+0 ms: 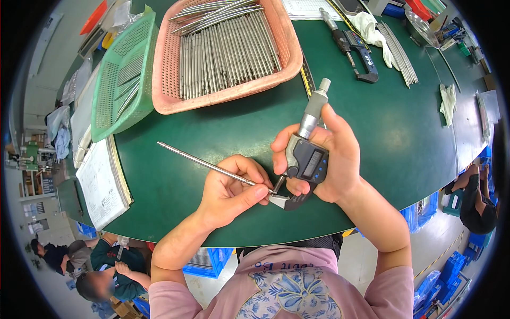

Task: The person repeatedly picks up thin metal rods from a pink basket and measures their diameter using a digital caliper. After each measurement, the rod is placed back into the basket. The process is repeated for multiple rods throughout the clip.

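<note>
Pinching a slim silver metal rod [196,160], the left hand [229,190] holds its near end at the gap of the grey-and-black digital micrometer [308,161] clasped by the right hand [343,159]; the rod's long axis slants forward and leftward, beyond the left hand.

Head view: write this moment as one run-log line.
left grip: metal rod; right grip: digital micrometer; rod's near end: at micrometer's measuring gap

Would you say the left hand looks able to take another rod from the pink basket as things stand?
Probably not: the left hand holds a metal rod, though nothing visible blocks the open-topped pink basket.
</note>
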A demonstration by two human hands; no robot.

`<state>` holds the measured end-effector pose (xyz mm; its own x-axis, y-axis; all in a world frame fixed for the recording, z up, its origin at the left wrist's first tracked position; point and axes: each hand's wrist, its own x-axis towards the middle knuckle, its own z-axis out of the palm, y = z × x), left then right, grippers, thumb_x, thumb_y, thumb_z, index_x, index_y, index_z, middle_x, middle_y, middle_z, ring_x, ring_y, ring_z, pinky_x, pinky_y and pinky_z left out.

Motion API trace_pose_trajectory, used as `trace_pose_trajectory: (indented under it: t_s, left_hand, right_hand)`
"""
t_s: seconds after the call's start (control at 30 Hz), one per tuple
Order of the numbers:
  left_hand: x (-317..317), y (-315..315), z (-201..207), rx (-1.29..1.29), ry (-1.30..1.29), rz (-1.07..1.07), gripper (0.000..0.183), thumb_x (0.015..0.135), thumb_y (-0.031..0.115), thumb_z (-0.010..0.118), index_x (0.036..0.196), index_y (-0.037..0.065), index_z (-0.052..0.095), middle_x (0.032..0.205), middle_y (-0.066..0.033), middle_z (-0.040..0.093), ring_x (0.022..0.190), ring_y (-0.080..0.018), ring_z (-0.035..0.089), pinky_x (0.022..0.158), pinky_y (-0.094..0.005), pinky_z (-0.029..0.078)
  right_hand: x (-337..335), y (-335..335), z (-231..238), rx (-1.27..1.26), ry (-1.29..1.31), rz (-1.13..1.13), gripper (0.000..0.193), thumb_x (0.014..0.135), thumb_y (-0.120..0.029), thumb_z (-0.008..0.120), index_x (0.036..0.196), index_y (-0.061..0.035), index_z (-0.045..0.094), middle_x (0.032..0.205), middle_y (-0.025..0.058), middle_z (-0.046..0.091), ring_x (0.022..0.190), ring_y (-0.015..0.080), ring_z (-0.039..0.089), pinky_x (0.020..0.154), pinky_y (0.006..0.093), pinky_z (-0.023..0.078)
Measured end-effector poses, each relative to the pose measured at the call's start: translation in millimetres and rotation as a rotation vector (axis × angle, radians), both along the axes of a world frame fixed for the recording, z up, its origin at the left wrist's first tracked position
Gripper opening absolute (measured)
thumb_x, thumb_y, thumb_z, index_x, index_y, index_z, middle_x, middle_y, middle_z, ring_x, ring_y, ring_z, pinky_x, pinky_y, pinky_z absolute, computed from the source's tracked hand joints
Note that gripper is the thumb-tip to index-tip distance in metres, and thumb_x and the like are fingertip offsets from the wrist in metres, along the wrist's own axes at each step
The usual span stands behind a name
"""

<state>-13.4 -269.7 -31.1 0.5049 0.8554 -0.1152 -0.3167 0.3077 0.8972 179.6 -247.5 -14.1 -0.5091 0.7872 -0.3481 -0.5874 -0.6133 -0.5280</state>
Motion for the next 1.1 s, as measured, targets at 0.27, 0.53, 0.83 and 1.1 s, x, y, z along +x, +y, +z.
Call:
trace_pose_trajectory:
  t_s: [0.27, 0.53, 0.83, 1.1]
  left_hand:
    - [0.9, 0.0, 2.3, -0.034, 0.019, 0.006, 0.014, 0.08, 0.002, 0.059, 0.088, 0.001, 0.048, 0.083, -0.0101, 0.058, 0.071, -0.0131, 0.058, 0.062, -0.0249, 0.049]
    - [0.7, -0.3, 2.7, -0.049, 0.095, 0.033, 0.013, 0.08, 0.005, 0.06, 0.085, 0.001, 0.049, 0.077, -0.0069, 0.057, 0.069, -0.0115, 0.057, 0.061, -0.0233, 0.047]
    - [-0.4, 0.1, 0.9, -0.045, 0.087, 0.036, 0.014, 0.08, 0.005, 0.061, 0.085, 0.001, 0.049, 0.078, -0.0068, 0.057, 0.069, -0.0111, 0.057, 0.061, -0.023, 0.047]
    - [-1.7, 1.7, 1.6, -0.046, 0.031, 0.02, 0.017, 0.078, 0.001, 0.06, 0.089, 0.002, 0.047, 0.086, -0.0099, 0.059, 0.075, -0.0128, 0.058, 0.066, -0.0247, 0.049]
  right_hand:
    - [-0.8, 0.3, 0.3, -0.009, -0.02, -0.005, 0.072, 0.079, -0.067, 0.03, 0.081, 0.0001, 0.055, 0.067, 0.0111, 0.058, 0.038, 0.016, 0.046, 0.039, 0.0248, 0.04]
    - [-0.6, 0.6, 0.8, 0.001, -0.002, 0.008, 0.074, 0.078, -0.069, 0.028, 0.082, 0.0002, 0.056, 0.066, 0.0109, 0.059, 0.04, 0.0158, 0.047, 0.04, 0.0246, 0.04]
    - [-1.4, -0.8, -1.7, 0.019, -0.015, -0.013, 0.075, 0.082, -0.065, 0.022, 0.087, 0.0018, 0.055, 0.068, 0.0106, 0.059, 0.04, 0.0162, 0.047, 0.042, 0.0252, 0.041]
    - [1.0, 2.5, -2.4, -0.025, 0.015, 0.019, 0.075, 0.084, -0.061, 0.016, 0.091, 0.0037, 0.054, 0.069, 0.0118, 0.059, 0.042, 0.0169, 0.048, 0.042, 0.025, 0.041]
